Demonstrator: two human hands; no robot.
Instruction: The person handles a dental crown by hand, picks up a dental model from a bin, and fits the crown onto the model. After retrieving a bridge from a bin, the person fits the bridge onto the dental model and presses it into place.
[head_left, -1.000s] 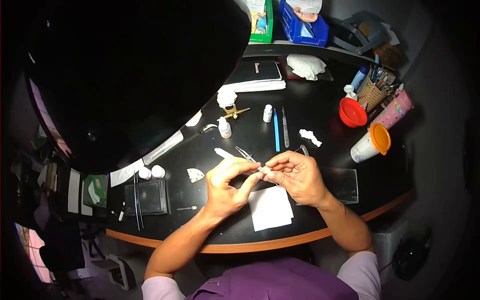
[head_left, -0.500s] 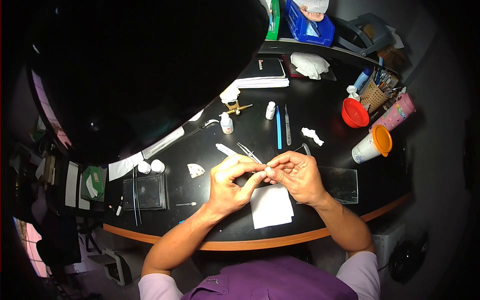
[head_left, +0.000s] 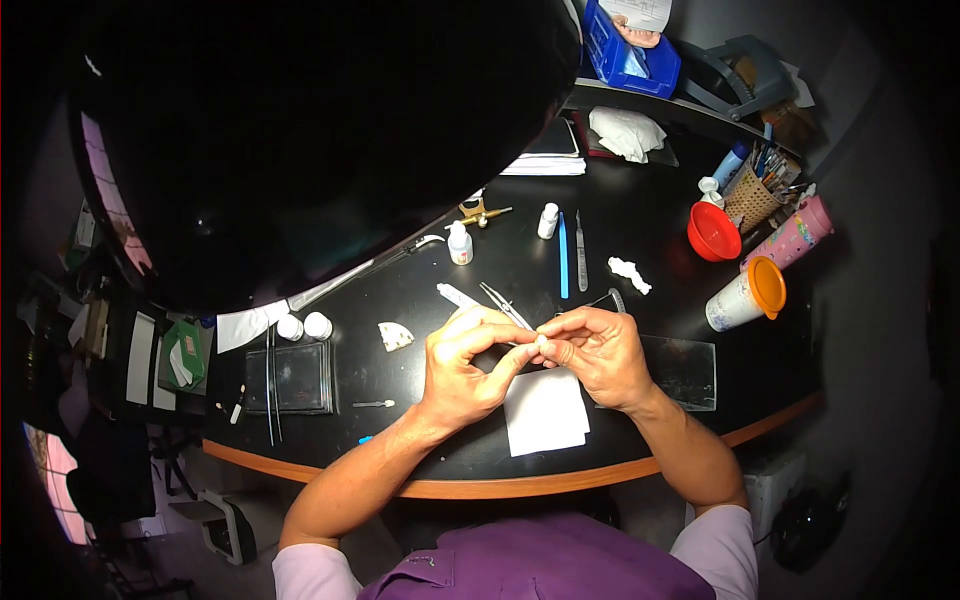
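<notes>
My left hand [head_left: 472,365] and my right hand [head_left: 600,358] meet fingertip to fingertip over the black desk. Both pinch a small whitish piece [head_left: 542,341] between thumb and fingers; its details are too small to tell. Below the fingers lies a folded white paper [head_left: 546,412]. Just beyond my left hand are metal tweezers [head_left: 505,303] and a white tube [head_left: 456,295], each partly hidden by the fingers. A glass plate [head_left: 682,372] lies beside my right wrist.
A large dark round object [head_left: 300,130] blocks the upper left. Beyond my hands stand small bottles [head_left: 460,243], with a blue stick [head_left: 563,255] and a scalpel [head_left: 581,250]. To the right are a red bowl [head_left: 713,232] and an orange-lidded cup [head_left: 735,305].
The view has shifted slightly, and the dark round object covers more of the green box and black book at the top. My hands keep the same pinch on the small piece.
</notes>
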